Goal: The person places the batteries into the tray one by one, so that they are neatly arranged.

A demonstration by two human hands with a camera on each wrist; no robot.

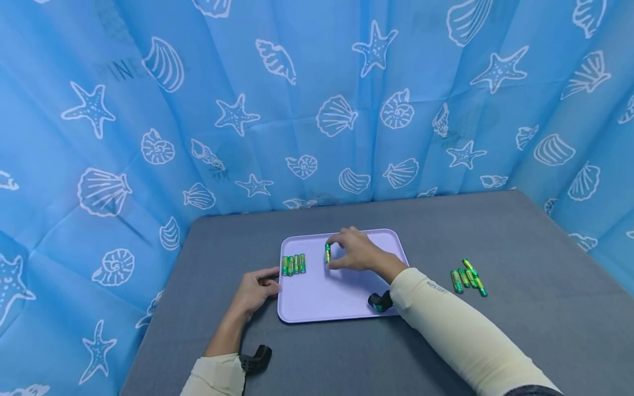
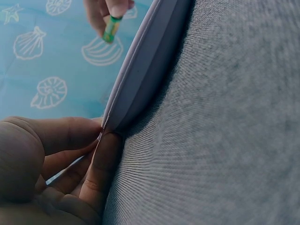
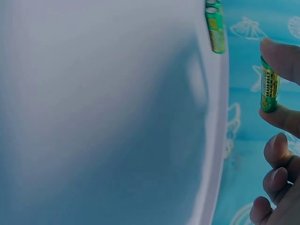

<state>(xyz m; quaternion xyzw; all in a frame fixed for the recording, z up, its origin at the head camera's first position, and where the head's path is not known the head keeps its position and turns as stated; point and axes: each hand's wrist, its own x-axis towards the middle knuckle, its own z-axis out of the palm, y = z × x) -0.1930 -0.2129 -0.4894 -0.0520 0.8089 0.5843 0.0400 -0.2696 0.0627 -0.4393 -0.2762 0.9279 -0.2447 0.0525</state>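
My right hand (image 1: 355, 250) pinches a green and yellow battery (image 1: 328, 253) by its two ends, between thumb and a fingertip, above the middle of a lilac tray (image 1: 327, 302). The right wrist view shows that battery (image 3: 269, 84) clear of the tray surface. At the tray's left side my left hand (image 1: 255, 291) grips the rim; in the left wrist view, thumb and fingers (image 2: 101, 159) pinch the tray edge (image 2: 136, 70). Inside the tray, near its left rim, several like batteries (image 1: 294, 264) stand side by side in a row.
On the grey cloth-covered table (image 1: 322, 357), to the right of the tray, lies a loose group of several more green batteries (image 1: 468, 277). A blue curtain (image 1: 307, 110) with white shell and starfish prints hangs behind the table. Black wrist-worn devices (image 1: 256, 359) sit at both cuffs.
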